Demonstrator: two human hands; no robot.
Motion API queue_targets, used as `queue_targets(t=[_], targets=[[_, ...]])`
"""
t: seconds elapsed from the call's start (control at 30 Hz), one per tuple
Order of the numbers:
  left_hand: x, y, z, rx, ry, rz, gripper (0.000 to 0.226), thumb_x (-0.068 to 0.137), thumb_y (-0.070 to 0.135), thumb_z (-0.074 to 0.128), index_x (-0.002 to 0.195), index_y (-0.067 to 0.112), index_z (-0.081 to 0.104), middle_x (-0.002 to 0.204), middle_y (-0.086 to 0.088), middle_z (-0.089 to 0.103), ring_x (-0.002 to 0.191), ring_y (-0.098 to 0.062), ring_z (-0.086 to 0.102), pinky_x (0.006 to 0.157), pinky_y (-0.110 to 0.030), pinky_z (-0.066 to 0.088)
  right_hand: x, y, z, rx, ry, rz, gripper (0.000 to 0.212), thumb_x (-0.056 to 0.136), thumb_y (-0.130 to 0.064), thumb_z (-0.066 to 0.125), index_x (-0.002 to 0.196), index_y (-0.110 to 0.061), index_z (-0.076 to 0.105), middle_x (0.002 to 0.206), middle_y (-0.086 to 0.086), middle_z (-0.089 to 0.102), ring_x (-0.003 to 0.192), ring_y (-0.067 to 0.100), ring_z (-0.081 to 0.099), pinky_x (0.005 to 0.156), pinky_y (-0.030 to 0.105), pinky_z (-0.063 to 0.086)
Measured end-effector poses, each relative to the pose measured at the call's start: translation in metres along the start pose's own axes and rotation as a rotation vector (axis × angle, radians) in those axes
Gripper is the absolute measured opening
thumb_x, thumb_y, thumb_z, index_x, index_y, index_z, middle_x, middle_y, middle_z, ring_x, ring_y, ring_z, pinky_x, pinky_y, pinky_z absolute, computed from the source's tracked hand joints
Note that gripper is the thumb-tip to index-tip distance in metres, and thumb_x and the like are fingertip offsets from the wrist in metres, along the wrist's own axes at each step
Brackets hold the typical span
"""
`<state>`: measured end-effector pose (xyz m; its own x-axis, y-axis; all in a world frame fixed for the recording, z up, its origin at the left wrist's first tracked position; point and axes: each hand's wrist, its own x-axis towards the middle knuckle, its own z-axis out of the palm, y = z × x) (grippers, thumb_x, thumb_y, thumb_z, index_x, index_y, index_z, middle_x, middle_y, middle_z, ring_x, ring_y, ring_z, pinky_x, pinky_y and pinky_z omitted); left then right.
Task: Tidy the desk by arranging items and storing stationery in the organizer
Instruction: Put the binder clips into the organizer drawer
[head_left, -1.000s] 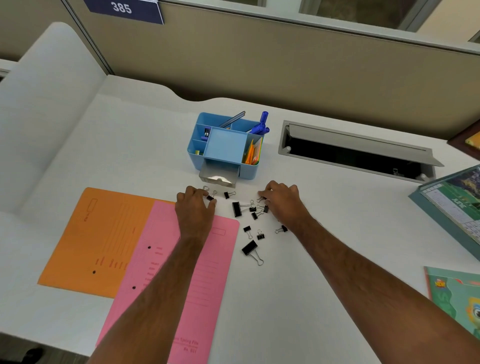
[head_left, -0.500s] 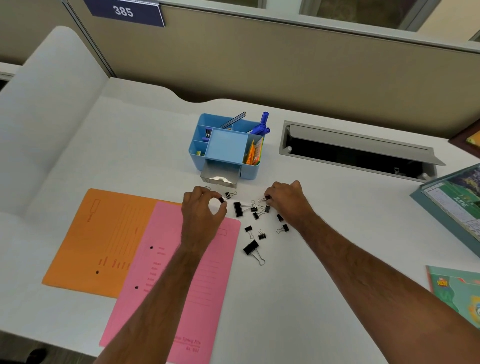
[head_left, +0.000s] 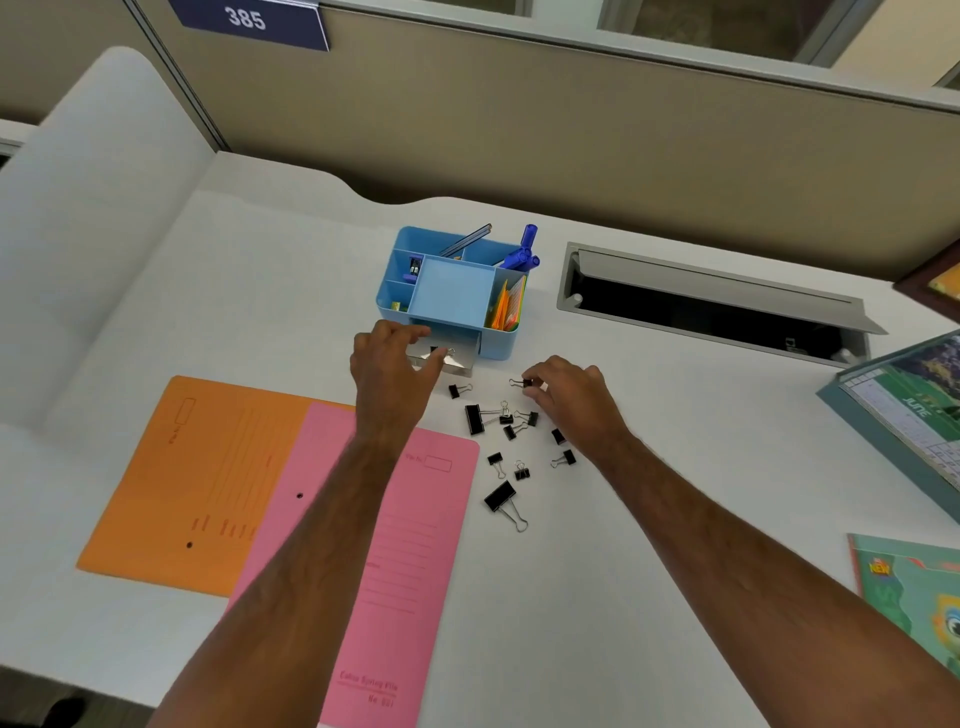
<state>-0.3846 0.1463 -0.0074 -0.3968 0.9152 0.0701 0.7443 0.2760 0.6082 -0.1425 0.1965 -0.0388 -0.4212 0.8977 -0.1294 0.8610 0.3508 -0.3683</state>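
Left hand hovering over the open drawer of the blue organizer, fingers loosely spread, a small clip lying in the drawer just past the fingertips. Right hand pinching a small black clip between thumb and fingers, just above the desk. Other binder clips lying scattered between the hands, beside the pink folder overlapping the orange folder.

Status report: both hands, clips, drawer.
Left hand over open drawer, clip at fingertips. Right hand pinching a small clip. Loose clips on desk. Nothing blocking.
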Motion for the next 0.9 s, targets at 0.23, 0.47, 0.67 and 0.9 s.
queue_targets(t=[0.23,0.47,0.67,0.9], targets=[[-0.033,-0.011,0.003,-0.161,0.127,-0.083,0.033,0.092,0.032,0.075,0.12,0.021,0.062,0.11,0.004,0.06,0.104,-0.015,0.047,0.09,-0.041,0.049,0.002,-0.024,-0.011,0.127,0.135,-0.039,0.025,0.101,-0.038,0.057,0.121,-0.025,0.065,0.105,-0.01,0.063,0.079,0.005,0.054,0.086,0.035,0.047],[-0.056,-0.018,0.014,-0.184,0.053,-0.137,0.02,0.095,0.031,0.07,0.112,0.023,0.064,0.105,0.008,0.062,0.103,-0.014,0.049,0.086,-0.043,0.052,0.022,-0.067,-0.03,0.174,0.212,-0.105,0.023,0.098,-0.036,0.061,0.117,-0.024,0.065,0.087,-0.013,0.067,0.077,0.009,0.059,0.088,0.036,0.046],[-0.059,-0.023,0.027,-0.078,-0.019,-0.083,0.022,0.093,0.031,0.074,0.112,0.024,0.066,0.101,0.009,0.063,0.105,-0.017,0.05,0.089,-0.036,0.043,0.038,-0.087,-0.034,0.091,0.134,-0.117,0.025,0.098,-0.033,0.063,0.118,-0.019,0.066,0.092,-0.001,0.072,0.076,0.011,0.051,0.094,0.042,0.048],[-0.047,-0.024,0.038,0.006,-0.09,-0.059,0.03,0.093,0.035,0.073,0.121,0.025,0.068,0.106,0.008,0.067,0.11,-0.019,0.051,0.092,-0.036,0.037,0.029,-0.083,-0.027,0.195,0.178,-0.107,0.029,0.098,-0.032,0.063,0.125,-0.02,0.065,0.089,-0.005,0.07,0.078,0.009,0.058,0.095,0.042,0.049]])
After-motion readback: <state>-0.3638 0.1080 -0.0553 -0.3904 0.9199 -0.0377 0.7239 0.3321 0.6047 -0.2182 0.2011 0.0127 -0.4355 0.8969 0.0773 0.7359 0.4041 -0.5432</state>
